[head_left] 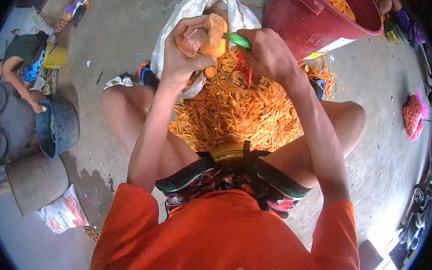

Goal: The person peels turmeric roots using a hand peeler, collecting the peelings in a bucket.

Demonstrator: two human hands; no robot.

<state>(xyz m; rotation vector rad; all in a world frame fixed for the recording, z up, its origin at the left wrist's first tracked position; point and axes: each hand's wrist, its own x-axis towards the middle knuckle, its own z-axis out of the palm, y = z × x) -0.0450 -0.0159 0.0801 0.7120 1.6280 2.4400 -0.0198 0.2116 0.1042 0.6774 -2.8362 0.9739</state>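
My left hand [189, 47] is closed around a thick carrot [215, 33], held upright with rough, brownish skin on one side and brighter orange flesh below. In my right hand [270, 51] is a peeler [240, 41] with a green handle, its tip touching or very close to the carrot. The blade itself is too small to make out. Beneath both hands lies a large heap of orange peelings [247, 114] between my legs. Just behind the left hand stands an open white sack [170, 38], its contents mostly hidden.
A big red tub [294, 26] holding orange carrots [339, 3] stands ahead on the right. To the left, another person [25, 56] bends over a dark blue tub [60, 128]. A pink net bag [413, 117] lies at the right, and a printed sack [65, 212] at the lower left.
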